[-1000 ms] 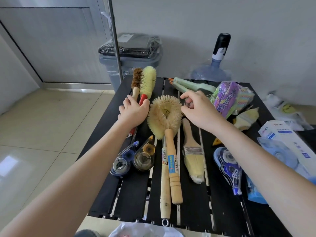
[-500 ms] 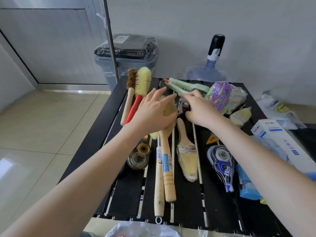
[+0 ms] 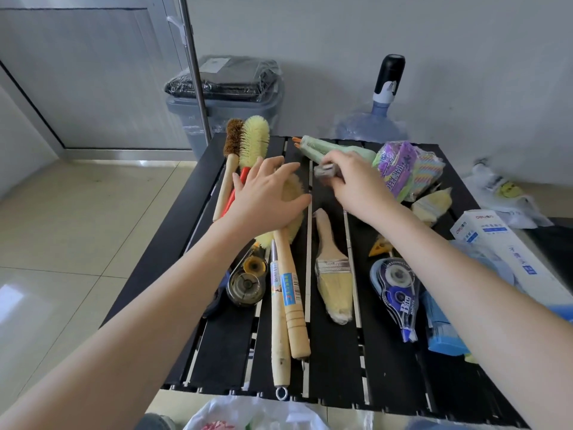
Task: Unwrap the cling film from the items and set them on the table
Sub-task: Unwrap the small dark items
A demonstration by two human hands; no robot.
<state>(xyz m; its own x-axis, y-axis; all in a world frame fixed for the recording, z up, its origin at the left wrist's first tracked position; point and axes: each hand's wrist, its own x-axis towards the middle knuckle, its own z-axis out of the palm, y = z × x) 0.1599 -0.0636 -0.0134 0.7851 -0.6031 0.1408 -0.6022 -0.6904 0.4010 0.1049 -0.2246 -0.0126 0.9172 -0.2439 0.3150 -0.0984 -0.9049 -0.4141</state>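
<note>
A small grey item (image 3: 324, 171) is being pinched by the right hand (image 3: 356, 184) near the table's (image 3: 335, 367) far edge; the left hand (image 3: 266, 193) is being laid flat, fingers spread, on a round brush (image 3: 293, 193).

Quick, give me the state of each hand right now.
Left hand: open, fingers spread, palm down over the round bristle brush.
Right hand: closed on a small grey item; what it is cannot be told.

Left hand (image 3: 266, 193): palm down, fingers spread and extended, forearm reaching forward from near left. Right hand (image 3: 353, 181): fingers curled in a pinch, forearm from near right.
</note>
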